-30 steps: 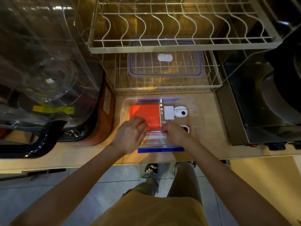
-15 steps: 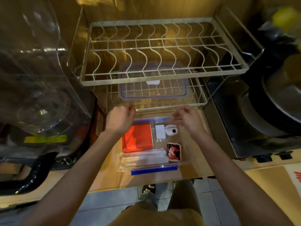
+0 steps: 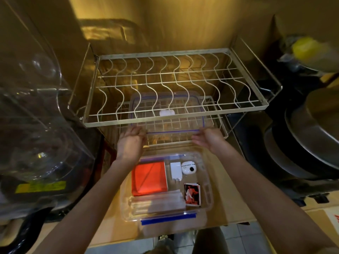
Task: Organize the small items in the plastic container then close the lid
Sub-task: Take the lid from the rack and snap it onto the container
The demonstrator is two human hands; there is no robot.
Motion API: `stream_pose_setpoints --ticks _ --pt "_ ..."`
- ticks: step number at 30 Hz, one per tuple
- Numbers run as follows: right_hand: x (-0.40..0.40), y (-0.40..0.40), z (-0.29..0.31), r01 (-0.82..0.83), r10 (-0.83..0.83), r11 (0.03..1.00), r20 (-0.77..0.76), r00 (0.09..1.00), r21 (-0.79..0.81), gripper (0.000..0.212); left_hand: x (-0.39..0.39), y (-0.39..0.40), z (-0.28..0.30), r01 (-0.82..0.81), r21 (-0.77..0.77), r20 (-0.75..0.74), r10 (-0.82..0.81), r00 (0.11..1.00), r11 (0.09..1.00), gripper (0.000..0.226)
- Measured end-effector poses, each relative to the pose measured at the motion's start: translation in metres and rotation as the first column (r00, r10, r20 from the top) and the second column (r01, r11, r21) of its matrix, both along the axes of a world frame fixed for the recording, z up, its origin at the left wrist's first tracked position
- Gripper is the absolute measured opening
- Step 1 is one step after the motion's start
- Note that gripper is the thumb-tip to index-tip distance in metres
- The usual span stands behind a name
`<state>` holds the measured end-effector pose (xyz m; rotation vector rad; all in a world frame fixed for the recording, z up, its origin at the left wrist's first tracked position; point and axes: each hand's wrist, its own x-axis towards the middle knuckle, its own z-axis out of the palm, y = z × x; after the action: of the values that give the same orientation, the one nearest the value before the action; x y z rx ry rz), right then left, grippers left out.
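Observation:
A clear plastic container [image 3: 209, 195] with blue clips stands open on the wooden counter near its front edge. Inside lie an orange-red flat box [image 3: 149, 177], a white charger plug [image 3: 175, 170], a white earbud case [image 3: 188, 167], a red-and-black card packet [image 3: 192, 194] and several clear wrapped sticks [image 3: 159, 201]. The clear lid [image 3: 170, 123] with a blue seal rests on the lower wire shelf of the rack behind. My left hand [image 3: 131, 143] and my right hand [image 3: 208, 139] reach its two front corners, fingers apart at the edge; whether they grip it is unclear.
A two-tier wire dish rack [image 3: 176, 85] stands over the lid; its upper shelf overhangs my hands. A large clear appliance dome [image 3: 34, 125] fills the left. Dark metal pans [image 3: 302, 143] sit at the right. A yellow object [image 3: 310, 50] lies at the far right.
Both hands left the container's contents and moved up and back to the front corners of the lid on the lower rack shelf. The view tilted upward.

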<state>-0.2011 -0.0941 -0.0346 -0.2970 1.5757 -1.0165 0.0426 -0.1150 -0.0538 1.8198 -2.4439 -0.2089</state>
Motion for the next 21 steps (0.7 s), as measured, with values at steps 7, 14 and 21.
stream_pose_setpoints --ticks 7,14,21 --pt "-0.003 0.008 0.002 -0.002 0.002 1.000 0.080 0.997 0.004 0.035 0.003 0.004 0.001 -0.001 -0.020 0.006 0.002 1.000 1.000 0.040" --pt "-0.013 0.036 -0.001 -0.025 0.050 0.995 0.259 0.965 -0.097 0.051 0.010 0.024 0.018 0.101 -0.124 -0.062 -0.110 0.992 0.987 0.032" --pt "-0.021 0.077 -0.004 -0.027 0.037 0.998 0.175 0.984 -0.060 0.055 0.016 0.076 0.028 0.171 -0.177 -0.142 -0.197 0.970 0.969 0.025"
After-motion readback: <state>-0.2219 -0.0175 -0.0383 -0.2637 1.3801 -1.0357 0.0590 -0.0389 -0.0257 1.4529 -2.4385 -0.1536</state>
